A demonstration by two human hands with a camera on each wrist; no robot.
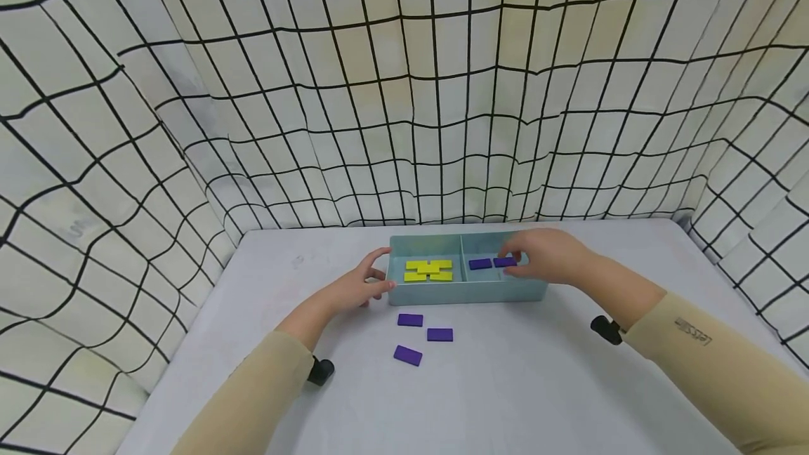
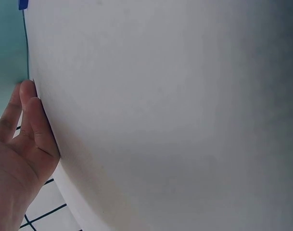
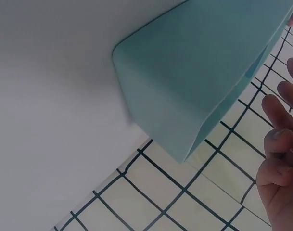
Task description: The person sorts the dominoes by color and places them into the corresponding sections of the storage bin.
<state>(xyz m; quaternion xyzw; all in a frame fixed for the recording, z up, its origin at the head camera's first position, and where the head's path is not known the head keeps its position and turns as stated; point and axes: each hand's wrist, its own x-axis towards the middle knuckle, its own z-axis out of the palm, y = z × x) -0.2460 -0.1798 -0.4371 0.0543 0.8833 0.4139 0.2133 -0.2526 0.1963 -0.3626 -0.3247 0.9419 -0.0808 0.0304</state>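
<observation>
A light blue-green box (image 1: 470, 293) with two compartments stands on the table. My left hand (image 1: 347, 291) touches its left end with fingers spread, thumb by the front corner; the left wrist view shows that hand (image 2: 26, 139) with its fingers fairly straight against the box. Over the right compartment, my right hand (image 1: 548, 255) pinches a purple block (image 1: 505, 262) between thumb and fingertip. Another purple block (image 1: 480, 264) lies just left of it. In the right wrist view the right hand (image 3: 283, 144) shows beyond the box rim, the block hidden.
Several yellow blocks (image 1: 413, 277) lie in the left compartment, with one yellow block (image 1: 428, 269) across the middle. In front of the box, three purple blocks (image 1: 439, 335) are scattered on the white table (image 1: 505, 385). Black netting (image 1: 432, 17) over pale walls encloses the back and sides.
</observation>
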